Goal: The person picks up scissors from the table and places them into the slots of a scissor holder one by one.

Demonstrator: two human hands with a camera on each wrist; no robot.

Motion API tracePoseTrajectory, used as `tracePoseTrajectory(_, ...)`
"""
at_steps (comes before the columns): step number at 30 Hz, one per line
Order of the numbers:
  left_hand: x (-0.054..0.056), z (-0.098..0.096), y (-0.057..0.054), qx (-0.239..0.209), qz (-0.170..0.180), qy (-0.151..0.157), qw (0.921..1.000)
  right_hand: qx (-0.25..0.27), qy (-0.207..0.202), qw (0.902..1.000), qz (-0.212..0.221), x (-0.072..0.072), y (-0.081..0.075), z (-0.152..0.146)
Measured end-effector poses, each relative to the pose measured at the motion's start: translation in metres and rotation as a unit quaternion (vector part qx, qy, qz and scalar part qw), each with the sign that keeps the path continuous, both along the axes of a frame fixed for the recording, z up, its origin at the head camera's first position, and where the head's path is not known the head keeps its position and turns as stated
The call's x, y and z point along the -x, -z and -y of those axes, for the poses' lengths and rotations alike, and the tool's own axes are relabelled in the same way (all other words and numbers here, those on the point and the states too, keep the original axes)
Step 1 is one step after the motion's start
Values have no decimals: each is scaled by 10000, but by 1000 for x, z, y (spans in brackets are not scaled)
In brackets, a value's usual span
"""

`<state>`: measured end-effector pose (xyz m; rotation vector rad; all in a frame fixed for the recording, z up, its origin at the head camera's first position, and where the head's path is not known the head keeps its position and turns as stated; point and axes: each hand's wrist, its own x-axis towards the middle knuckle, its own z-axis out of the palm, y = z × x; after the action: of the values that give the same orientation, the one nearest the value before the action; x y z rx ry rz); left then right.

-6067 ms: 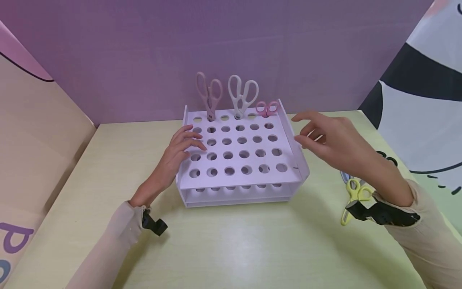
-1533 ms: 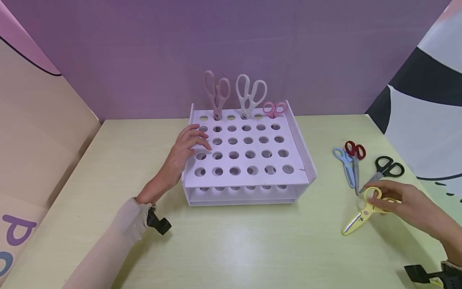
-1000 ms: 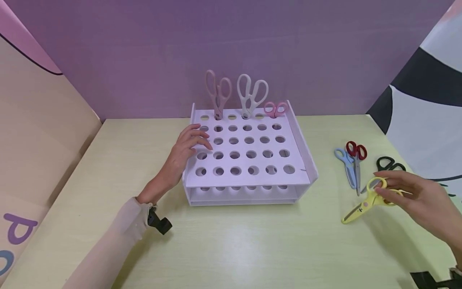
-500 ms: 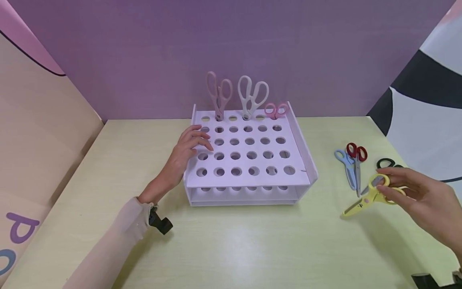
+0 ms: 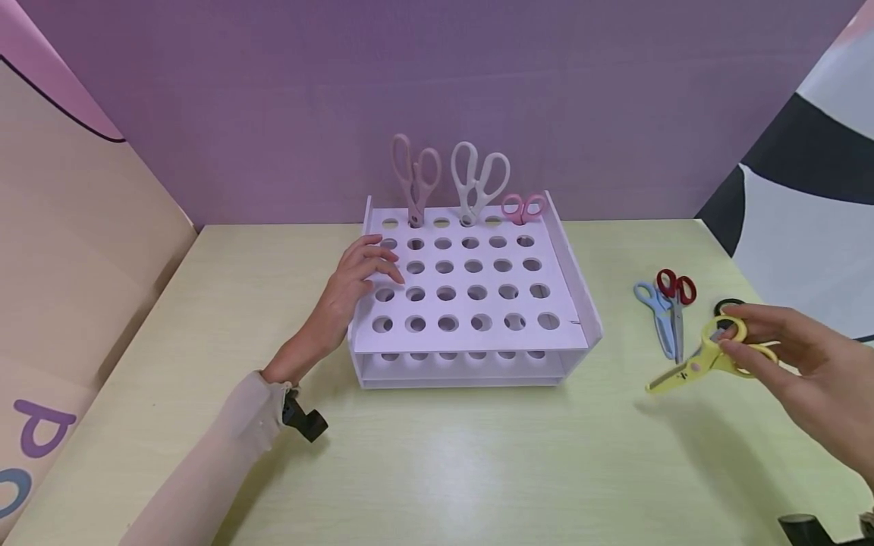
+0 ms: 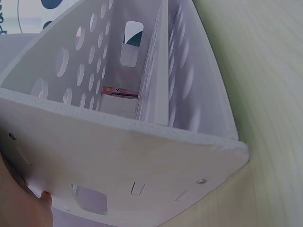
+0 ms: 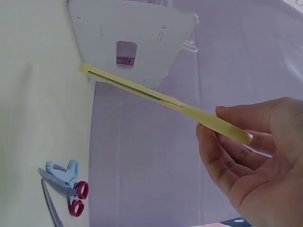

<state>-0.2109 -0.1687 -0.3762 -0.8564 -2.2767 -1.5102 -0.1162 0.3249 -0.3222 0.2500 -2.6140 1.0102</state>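
Raised the yellow scissors (image 5: 695, 369) higher above the table (image 5: 444, 470) over the last second or so, near its right edge, in the right hand (image 5: 812, 371). Clamped at the handle loops between thumb and fingers, with the tip pointing left and a shadow now well apart below. Carried by that hand alone, then: off the table, and not yet in the white rack (image 5: 463, 308). Kept the left hand (image 5: 341, 296) on the rack's left edge, fingers slightly apart and loosely bent over the top.

Standing handles up along the rack's far edge: pale pink scissors (image 5: 416, 199), white scissors (image 5: 467, 203) and small pink scissors (image 5: 523, 212). Lying overlapped toward the table's far right corner: blue scissors (image 5: 661, 318) and red-handled scissors (image 5: 675, 293). Mostly hidden behind the right hand: probably black-handled scissors (image 5: 727, 302), hard to make out.

Pale and wood-grained underneath, faintly shiny near the front. Backed beyond the far edge by a purple backdrop (image 5: 307, 91); flanked by a cream panel (image 5: 82, 227) on the left and a black-and-white panel (image 5: 785, 144) on the right.
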Motion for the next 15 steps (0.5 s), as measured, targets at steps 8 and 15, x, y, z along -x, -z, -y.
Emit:
tracePoseTrajectory(8, -1, -1, 0, -39, 51, -24, 10000, 280, -181, 9974, -642, 2, -7, 12)
tracePoseTrajectory(15, 0, -1, 0, -33, 28, -7, 10000, 506, -289, 9933, -996, 0, -17, 20)
